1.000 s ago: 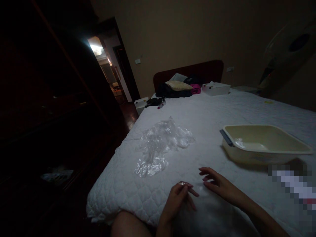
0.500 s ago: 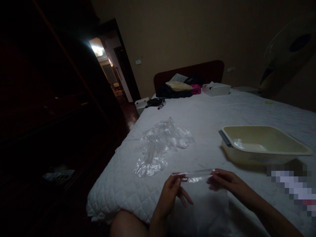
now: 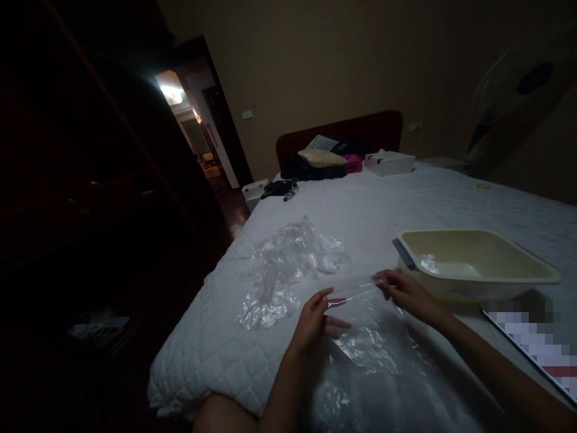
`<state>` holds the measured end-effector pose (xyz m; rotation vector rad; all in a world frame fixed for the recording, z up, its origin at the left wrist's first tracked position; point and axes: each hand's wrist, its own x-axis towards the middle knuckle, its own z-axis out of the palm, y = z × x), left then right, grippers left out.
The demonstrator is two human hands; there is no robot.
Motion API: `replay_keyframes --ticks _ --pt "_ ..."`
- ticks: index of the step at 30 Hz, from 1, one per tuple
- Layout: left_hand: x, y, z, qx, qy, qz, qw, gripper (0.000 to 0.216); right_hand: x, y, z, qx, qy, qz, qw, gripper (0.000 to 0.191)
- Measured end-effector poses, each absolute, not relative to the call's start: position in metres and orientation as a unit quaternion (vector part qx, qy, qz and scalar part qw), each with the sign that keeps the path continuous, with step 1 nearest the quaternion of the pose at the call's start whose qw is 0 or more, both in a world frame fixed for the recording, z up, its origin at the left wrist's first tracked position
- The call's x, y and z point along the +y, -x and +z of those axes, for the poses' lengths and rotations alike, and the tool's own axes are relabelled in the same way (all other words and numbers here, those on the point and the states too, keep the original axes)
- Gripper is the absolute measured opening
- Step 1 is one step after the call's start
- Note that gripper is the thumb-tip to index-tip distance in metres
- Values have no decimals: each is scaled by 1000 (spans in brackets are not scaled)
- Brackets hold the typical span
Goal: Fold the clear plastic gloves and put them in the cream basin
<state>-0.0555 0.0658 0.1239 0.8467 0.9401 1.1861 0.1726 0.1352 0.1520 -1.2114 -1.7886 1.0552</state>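
A clear plastic bag (image 3: 374, 343) hangs between my two hands above the near part of the bed, its top edge stretched taut. My left hand (image 3: 318, 316) pinches one corner of that edge, with the lower fingers spread behind the film. At the opposite corner, my right hand (image 3: 399, 288) has its thumb and fingertips closed on the plastic. Beyond my hands, a crumpled heap of clear plastic bags (image 3: 288, 258) lies on the white quilt (image 3: 216, 337). To the right stands a cream plastic basin (image 3: 478, 279) with grey handles and a bit of shiny plastic inside.
A flat object with a blurred-out surface (image 3: 536, 343) lies right of my right arm. Toward the headboard (image 3: 342, 132) are dark clothes, a pillow (image 3: 322, 158) and a white box (image 3: 390, 162). A fan (image 3: 518, 84) stands at the far right. Dark floor borders the bed's left edge.
Both hands have risen and moved forward, lifting the bag so more of its crinkled body shows. The view has shifted slightly.
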Motion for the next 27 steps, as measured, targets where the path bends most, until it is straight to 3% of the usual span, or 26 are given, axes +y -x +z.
replay_keyframes --ticks 5,11,15,19,27 --pt "74 55 72 458 -316 518 650 56 162 -170 97 -763 480 321 290 37" --pt "70 61 58 535 -321 512 590 55 177 -164 73 -831 498 188 161 34" --pt "57 69 58 618 -459 514 379 40 181 -159 69 -844 492 147 157 30" --pt "48 75 57 565 -682 438 155 32 182 -156 71 -852 485 127 153 26" --pt "51 75 44 520 -784 332 71 35 150 -156 85 -873 443 32 200 31"
